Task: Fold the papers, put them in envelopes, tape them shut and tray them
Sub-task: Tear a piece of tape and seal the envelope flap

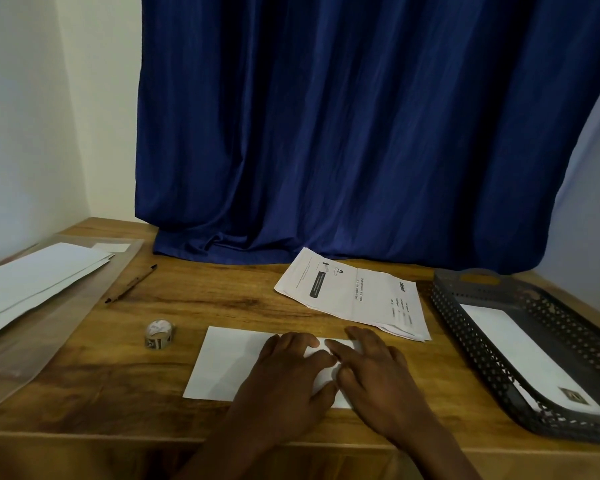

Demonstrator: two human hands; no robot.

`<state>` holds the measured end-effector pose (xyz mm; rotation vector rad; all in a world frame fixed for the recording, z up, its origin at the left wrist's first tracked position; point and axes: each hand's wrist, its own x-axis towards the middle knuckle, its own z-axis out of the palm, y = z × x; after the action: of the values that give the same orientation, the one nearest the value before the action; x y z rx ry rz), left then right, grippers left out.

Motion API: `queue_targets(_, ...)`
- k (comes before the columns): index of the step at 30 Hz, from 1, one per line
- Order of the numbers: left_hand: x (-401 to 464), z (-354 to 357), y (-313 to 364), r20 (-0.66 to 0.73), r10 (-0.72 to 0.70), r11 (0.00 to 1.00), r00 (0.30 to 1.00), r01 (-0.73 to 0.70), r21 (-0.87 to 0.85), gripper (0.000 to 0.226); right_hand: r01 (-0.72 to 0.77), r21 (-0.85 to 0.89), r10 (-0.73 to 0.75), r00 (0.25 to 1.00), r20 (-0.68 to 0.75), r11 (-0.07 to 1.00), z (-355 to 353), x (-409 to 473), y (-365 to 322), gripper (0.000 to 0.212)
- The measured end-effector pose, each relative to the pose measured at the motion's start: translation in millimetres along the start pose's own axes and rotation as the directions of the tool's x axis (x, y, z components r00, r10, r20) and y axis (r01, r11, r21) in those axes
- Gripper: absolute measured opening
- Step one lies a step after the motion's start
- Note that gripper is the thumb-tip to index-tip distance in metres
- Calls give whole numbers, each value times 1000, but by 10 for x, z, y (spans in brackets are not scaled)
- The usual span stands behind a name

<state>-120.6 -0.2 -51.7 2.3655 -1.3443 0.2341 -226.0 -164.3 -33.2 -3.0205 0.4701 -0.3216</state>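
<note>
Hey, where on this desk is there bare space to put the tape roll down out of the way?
Bare wood lies between the pen and the printed papers, in front of the curtain. A smaller patch sits by the front edge, left of the white sheet under both hands. It is crowded between the printed papers and the tray, and the envelope stack fills the left side.

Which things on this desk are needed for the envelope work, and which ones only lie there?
For the job: white sheet under both hands, printed papers, envelopes, tape roll, tray.

Lying about: pen, blue curtain.
</note>
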Motion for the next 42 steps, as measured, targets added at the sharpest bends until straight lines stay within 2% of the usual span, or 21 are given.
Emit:
queue_targets(4,0,6,-1,-2,5,1000,1000,-5,-1,58,-25,14,25,999,33,1000,11,41,-18,55)
queue_targets(7,-8,1,3,-12,13,1000,1000,-13,-10,58,-62,71,62,998,-8,996,-25,-11,-15,60)
queue_targets(12,-8,10,-5,-16,9,1000,1000,-9,-10,58,-45,-21,45,999,16,999,-47,-154,1,62)
queue_targets(21,-22,6,7,-43,20,1000,999,-20,-5,59,-84,-38,86,994,66,996,-34,-125,-2,62)
queue_targets(24,-25,7,4,-42,20,1000,999,-21,-9,59,-91,19,91,996,12,996,-53,-159,0,62)
queue_targets(28,-25,8,16,-65,25,1000,998,-26,-9,57,-27,41,28,999,-28,999,-59,-262,13,51)
queue_targets(32,-35,-4,17,-103,36,999,994,-39,-23,56,-37,184,53,995,-82,982,-113,-285,12,39)
queue_targets(34,-25,4,23,-132,9,997,991,-18,-69,63,-14,299,56,990,-132,954,-172,-248,15,29)
queue_targets(38,21,16,28,-148,-60,986,987,35,-165,98,21,435,72,978,-197,900,-270,-18,20,23)
queue_targets(40,27,25,19,-151,-61,984,987,34,-175,107,-1,462,63,991,-119,887,-307,176,18,23)
queue_targets(42,19,28,9,-163,-47,983,986,17,-183,109,9,472,-19,1000,16,882,-331,378,-22,26)
